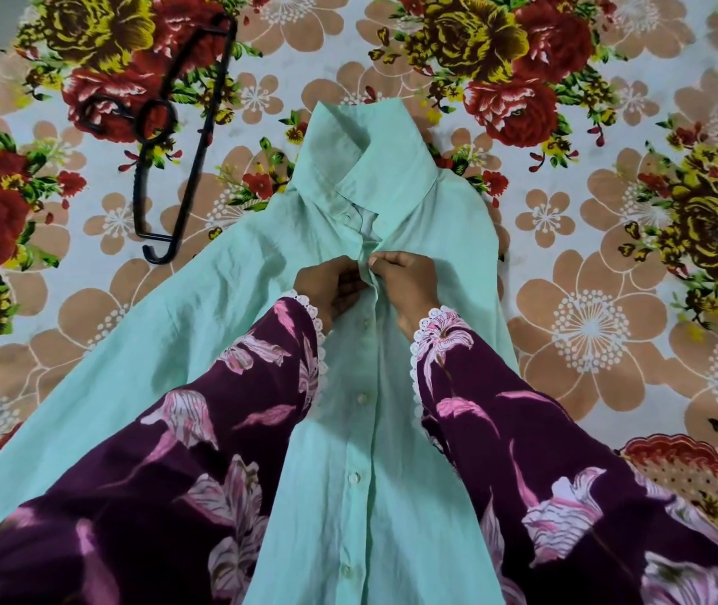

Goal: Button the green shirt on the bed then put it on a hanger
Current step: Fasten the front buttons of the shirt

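Purple sleeves (523,451) printed with pink lilies and edged with white lace at the cuffs fill the lower part of the head view, reaching forward over the green shirt (361,430). That shirt is a pale mint colour, thin and slightly wrinkled, and lies face up on the bed (610,277), collar away from the person and hem toward the camera. Its collar (361,159) is spread wide and open at the neck, showing the lighter inside of the cloth. One long shirt sleeve (108,364) stretches out flat toward the lower left. Down the front placket run small white buttons (362,398), four of them plainly seen below the hands, and the front lies closed along them.

Both hands meet at the placket just under the collar. The left hand (331,286) is curled, its fingers pressed onto the fabric edge. The right hand (409,277) pinches the placket between thumb and fingertips; the button there is hidden.

On the floral sheet, up and to the left of the shirt and clear of it, lies a black hanger (182,137).
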